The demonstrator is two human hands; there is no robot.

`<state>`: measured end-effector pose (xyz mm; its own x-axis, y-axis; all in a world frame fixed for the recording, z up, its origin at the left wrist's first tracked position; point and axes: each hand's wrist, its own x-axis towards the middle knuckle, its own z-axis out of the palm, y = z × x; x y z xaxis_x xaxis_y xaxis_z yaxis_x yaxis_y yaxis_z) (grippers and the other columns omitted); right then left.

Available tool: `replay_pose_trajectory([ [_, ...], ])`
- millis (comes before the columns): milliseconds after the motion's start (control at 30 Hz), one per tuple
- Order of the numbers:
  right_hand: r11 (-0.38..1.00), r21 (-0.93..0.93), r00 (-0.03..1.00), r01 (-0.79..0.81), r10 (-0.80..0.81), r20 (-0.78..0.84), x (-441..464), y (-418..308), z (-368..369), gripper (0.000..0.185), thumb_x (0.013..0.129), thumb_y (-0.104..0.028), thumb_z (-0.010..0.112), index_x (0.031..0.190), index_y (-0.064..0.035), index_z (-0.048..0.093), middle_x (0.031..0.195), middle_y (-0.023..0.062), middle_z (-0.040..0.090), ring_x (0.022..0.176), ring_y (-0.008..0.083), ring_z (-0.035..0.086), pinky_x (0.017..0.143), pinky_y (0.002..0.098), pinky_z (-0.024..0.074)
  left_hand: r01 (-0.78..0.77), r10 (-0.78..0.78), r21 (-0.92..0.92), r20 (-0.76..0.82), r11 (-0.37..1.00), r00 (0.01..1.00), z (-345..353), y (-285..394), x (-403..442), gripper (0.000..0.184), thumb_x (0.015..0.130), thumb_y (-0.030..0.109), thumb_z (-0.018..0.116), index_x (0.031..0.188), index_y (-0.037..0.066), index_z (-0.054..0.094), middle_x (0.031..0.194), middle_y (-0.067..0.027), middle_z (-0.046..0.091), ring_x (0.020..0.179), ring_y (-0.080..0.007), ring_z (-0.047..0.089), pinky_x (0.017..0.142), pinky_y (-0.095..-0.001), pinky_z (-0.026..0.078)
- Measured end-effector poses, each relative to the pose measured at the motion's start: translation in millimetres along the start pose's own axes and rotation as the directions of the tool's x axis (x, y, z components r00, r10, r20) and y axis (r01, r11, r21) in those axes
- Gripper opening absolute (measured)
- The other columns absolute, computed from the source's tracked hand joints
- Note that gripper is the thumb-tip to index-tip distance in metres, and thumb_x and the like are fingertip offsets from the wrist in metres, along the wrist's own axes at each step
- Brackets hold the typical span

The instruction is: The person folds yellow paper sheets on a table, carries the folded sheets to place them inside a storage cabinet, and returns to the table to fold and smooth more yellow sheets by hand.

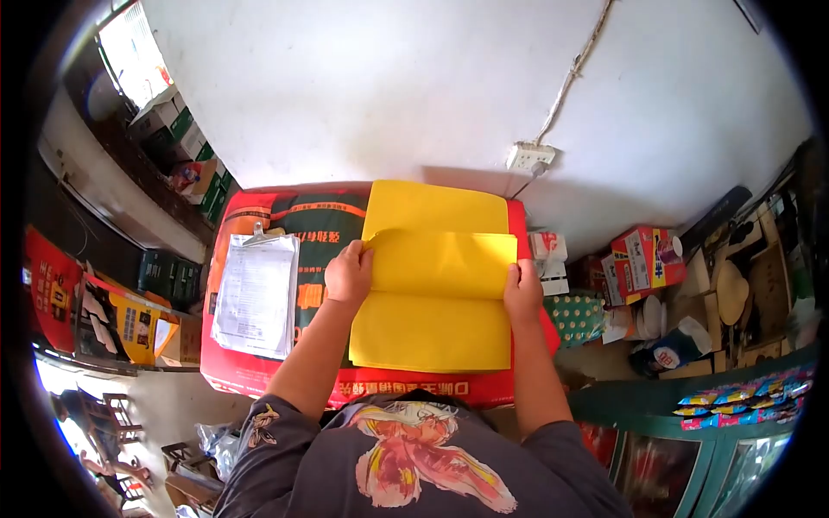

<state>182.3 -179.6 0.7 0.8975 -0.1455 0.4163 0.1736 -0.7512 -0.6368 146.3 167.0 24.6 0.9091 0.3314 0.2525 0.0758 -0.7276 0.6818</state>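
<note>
A yellow paper sheet (445,259), creased across its middle, is held by both of my hands over more yellow paper (436,207) on the red-covered table. My left hand (348,274) pinches the sheet's left edge near its top corner. On the opposite edge, my right hand (523,292) grips with the thumb up and the other fingers mostly hidden. The sheet's upper part is raised and its lower part lies toward my body. Left of my left hand lies a clipboard with printed papers (257,293), its metal clip at the top.
A white wall with a power socket (530,158) rises behind the table cover (423,387). Cartons (643,263) and a green dotted box (574,319) stand at the right. Snack packets (743,397) lie on a green cabinet. More boxes (177,129) are stacked at the left.
</note>
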Motion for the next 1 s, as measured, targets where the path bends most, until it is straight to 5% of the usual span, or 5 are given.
replay_pose_trajectory([
  [300, 0.991, -0.126, 0.999, 0.049, -0.051, -0.008, -10.2, 8.6, 6.0, 0.017, 0.096, -0.019, 0.060, 0.092, -0.0024, 0.060, 0.083, 0.0201, 0.065, 0.083, 0.0431, 0.062, 0.072, 0.0547, 0.0470, -0.116, 0.131, 0.110, -0.141, 0.987, 0.981, 15.6, -9.8, 8.3, 0.012, 0.096, 0.022, 0.063, 0.095, 0.010, 0.064, 0.095, -0.0108, 0.069, 0.079, -0.0376, 0.067, 0.068, -0.0474, 0.053],
  [700, 0.967, -0.247, 0.998, 0.057, -0.056, 0.011, -0.3, 10.3, 17.6, 0.015, 0.094, -0.022, 0.064, 0.091, -0.0075, 0.062, 0.077, 0.0163, 0.068, 0.074, 0.0405, 0.065, 0.068, 0.0541, 0.0459, 0.001, 0.009, 0.073, -0.134, 0.997, 0.991, 19.0, -15.8, 9.6, 0.009, 0.095, 0.019, 0.062, 0.095, 0.010, 0.061, 0.090, -0.0102, 0.070, 0.079, -0.0361, 0.068, 0.065, -0.0450, 0.053],
  [800, 0.963, -0.256, 0.996, 0.085, -0.083, 0.016, 1.1, 13.2, 20.8, 0.015, 0.093, -0.022, 0.065, 0.091, -0.0069, 0.062, 0.075, 0.0166, 0.067, 0.072, 0.0409, 0.065, 0.066, 0.0551, 0.0458, 0.224, -0.225, 0.111, 0.002, 0.968, 0.974, 12.1, -0.2, 14.7, 0.013, 0.093, 0.015, 0.062, 0.106, 0.012, 0.064, 0.105, -0.0097, 0.071, 0.092, -0.0333, 0.068, 0.077, -0.0456, 0.053],
  [867, 0.963, -0.262, 0.997, 0.068, -0.061, 0.037, 1.3, 14.2, 19.7, 0.015, 0.093, -0.021, 0.065, 0.091, -0.0065, 0.061, 0.076, 0.0168, 0.067, 0.073, 0.0409, 0.065, 0.067, 0.0551, 0.0458, -0.218, 0.276, 0.262, -0.209, 0.940, 0.938, 12.9, 7.3, 19.7, 0.032, 0.090, 0.009, 0.060, 0.121, 0.016, 0.067, 0.128, -0.0095, 0.067, 0.118, -0.0318, 0.062, 0.101, -0.0517, 0.046],
  [1000, 0.963, -0.262, 0.998, 0.059, -0.054, 0.027, 1.4, 5.1, 17.6, 0.020, 0.095, -0.023, 0.065, 0.088, -0.0058, 0.060, 0.078, 0.0194, 0.067, 0.076, 0.0450, 0.065, 0.065, 0.0542, 0.0481, -0.646, 0.333, 0.364, 0.631, 0.671, 0.701, 28.9, 86.0, 3.9, 0.055, 0.100, 0.025, 0.050, 0.155, 0.019, 0.046, 0.168, -0.0050, 0.031, 0.157, -0.0250, 0.023, 0.125, -0.0622, 0.011],
])
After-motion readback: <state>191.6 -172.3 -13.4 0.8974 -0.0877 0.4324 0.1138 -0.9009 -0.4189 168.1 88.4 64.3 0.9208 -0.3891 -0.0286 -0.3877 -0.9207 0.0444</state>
